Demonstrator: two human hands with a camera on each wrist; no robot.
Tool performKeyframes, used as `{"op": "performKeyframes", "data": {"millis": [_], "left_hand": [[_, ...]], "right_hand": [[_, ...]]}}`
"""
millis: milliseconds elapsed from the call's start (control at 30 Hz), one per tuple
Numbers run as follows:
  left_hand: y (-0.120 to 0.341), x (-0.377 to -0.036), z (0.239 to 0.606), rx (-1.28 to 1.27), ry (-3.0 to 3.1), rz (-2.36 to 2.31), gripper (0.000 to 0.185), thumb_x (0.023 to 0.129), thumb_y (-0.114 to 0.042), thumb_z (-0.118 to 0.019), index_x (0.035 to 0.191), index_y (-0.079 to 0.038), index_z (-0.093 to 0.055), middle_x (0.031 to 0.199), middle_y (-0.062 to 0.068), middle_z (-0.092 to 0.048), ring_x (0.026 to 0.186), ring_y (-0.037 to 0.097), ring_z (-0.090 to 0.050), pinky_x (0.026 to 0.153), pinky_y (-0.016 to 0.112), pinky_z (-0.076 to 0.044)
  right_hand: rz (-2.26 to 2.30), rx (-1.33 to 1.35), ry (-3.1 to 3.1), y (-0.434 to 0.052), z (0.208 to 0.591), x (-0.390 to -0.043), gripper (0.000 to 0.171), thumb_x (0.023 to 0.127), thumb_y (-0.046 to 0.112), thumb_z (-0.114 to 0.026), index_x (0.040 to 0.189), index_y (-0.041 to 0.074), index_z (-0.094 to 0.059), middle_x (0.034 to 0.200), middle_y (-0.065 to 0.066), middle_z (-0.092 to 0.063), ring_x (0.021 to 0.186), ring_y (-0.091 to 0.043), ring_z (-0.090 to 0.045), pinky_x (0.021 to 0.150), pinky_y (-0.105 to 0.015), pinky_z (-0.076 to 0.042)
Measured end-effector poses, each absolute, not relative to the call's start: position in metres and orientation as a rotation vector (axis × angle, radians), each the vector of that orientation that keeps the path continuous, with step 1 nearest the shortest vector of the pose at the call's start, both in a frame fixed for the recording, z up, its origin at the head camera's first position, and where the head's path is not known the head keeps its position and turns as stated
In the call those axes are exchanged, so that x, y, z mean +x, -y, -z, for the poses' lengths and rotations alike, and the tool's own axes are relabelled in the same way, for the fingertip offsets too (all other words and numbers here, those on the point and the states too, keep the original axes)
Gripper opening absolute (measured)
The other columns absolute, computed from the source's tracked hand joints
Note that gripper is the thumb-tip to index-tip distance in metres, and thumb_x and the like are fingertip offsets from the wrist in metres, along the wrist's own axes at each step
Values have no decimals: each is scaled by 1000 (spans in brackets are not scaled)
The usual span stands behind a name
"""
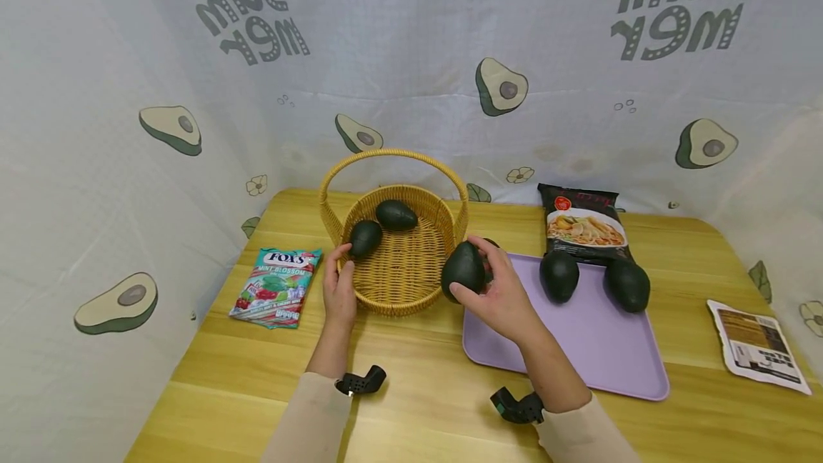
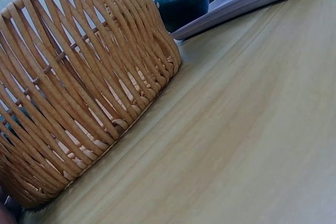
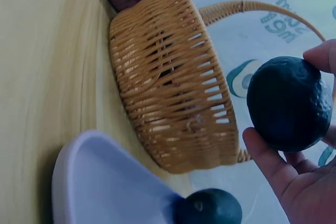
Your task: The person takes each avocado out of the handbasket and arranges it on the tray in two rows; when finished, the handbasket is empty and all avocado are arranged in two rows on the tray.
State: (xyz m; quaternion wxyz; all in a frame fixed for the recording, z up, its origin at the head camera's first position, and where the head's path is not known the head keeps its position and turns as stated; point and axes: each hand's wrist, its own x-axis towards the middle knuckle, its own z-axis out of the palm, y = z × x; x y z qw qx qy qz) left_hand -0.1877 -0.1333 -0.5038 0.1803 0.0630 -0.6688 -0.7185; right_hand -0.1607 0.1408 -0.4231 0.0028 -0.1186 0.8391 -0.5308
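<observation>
My right hand [image 1: 504,302] grips a dark green avocado [image 1: 463,271] between thumb and fingers beside the basket's right rim. In the right wrist view that avocado [image 3: 289,103] is raised higher than the tray. My left hand [image 1: 338,291] holds the left side of the yellow wicker basket [image 1: 398,306], fingertips at the rim. Inside the basket lie two avocados, one at the left [image 1: 366,239] and one toward the back [image 1: 396,215]. On the lilac tray [image 1: 604,356] sit two avocados [image 1: 559,276] [image 1: 626,285]; another [image 3: 212,208], mostly hidden by my right hand in the head view, lies at its near-basket end.
A candy bag [image 1: 278,288] lies left of the basket. Behind the tray is a black noodle packet [image 1: 585,227], and a white-edged packet [image 1: 759,345] lies at the far right. The basket's tall handle [image 1: 395,153] arches over it. A printed curtain [image 1: 411,41] hangs behind the wooden table [image 1: 411,377].
</observation>
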Motion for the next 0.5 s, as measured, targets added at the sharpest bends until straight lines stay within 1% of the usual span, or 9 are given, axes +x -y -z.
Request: {"op": "performKeyframes", "data": {"millis": [100, 200, 333, 500], "left_hand": [[133, -188, 504, 171, 1882, 2037, 36, 105, -8, -42, 139, -1, -52, 160, 14, -39, 156, 27, -21, 126, 51, -16], [133, -188, 504, 175, 1878, 2039, 36, 105, -8, -42, 139, -1, -52, 159, 14, -40, 156, 27, -21, 126, 51, -16], [133, -188, 504, 166, 1877, 2034, 36, 105, -9, -42, 138, -1, -53, 158, 15, -41, 156, 27, -23, 126, 50, -16], [133, -189, 504, 170, 1884, 2028, 37, 105, -9, -42, 139, -1, -53, 158, 15, -41, 155, 28, -23, 126, 51, -16]], "right_hand": [[1642, -338, -2640, -148, 425, -157, 77, 89, 20, -77, 155, 19, -37, 134, -17, -43, 113, -32, -49, 81, -40, -56], [1599, -300, -2657, -156, 427, -155, 77, 89, 21, -78, 155, 18, -38, 136, -18, -42, 115, -34, -50, 81, -39, -56], [1516, -277, -2684, -165, 433, -150, 77, 89, 23, -78, 155, 14, -37, 144, -20, -41, 118, -37, -51, 80, -38, -55], [1401, -286, -2679, -177, 435, -145, 79, 87, 25, -80, 154, 14, -37, 147, -23, -44, 116, -38, -52, 77, -35, -54]]}}
